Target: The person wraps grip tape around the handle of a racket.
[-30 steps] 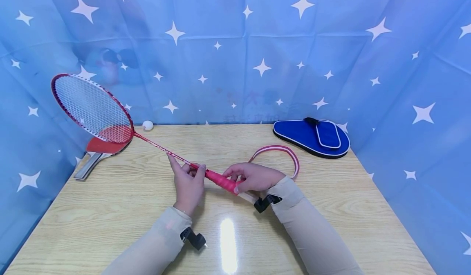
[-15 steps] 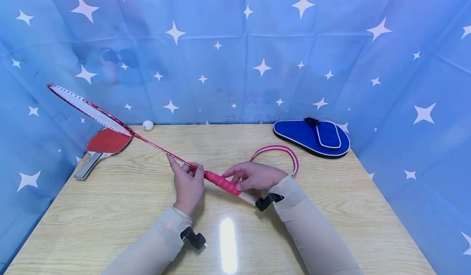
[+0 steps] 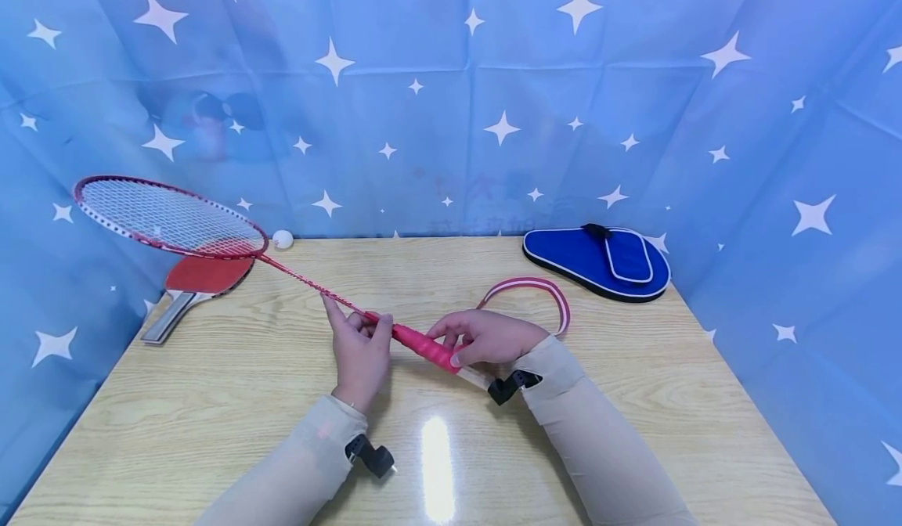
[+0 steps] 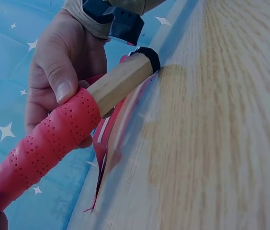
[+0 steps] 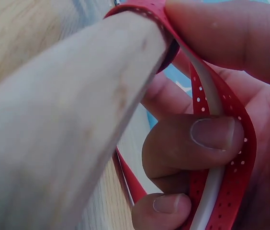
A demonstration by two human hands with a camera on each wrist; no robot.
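head view: the badminton racket (image 3: 296, 276) is held aslant above the counter (image 3: 232, 448), its strung head raised toward the left and its bare wooden handle end (image 3: 475, 378) pointing down to the right. the left hand (image 3: 362, 362) pinches it between thumb and fingers where the shaft meets the handle, so the racket head lies well beyond that hand. the right hand (image 3: 496, 338) grips the pink overgrip tape (image 3: 425, 348) at the lower edge of the wrapped part; a loose length of the tape arcs out behind this hand. farther back, a red table tennis paddle (image 3: 207, 275) lies at the left, partly overlapped by the racket head, with a white ball (image 3: 283, 239) near it. a blue paddle case (image 3: 574, 256) lies at the back right, before a starry blue curtain (image 3: 423, 135).

left wrist view: the right hand's thumb presses on the last turn of the perforated tape. bare wood runs past it to a black end band (image 4: 149, 58). loose tape hangs beneath the handle.

right wrist view: the handle passes just beside the right hand. the tape leaves the handle under its upper fingers and runs down through the palm, two curled fingers lying across it.
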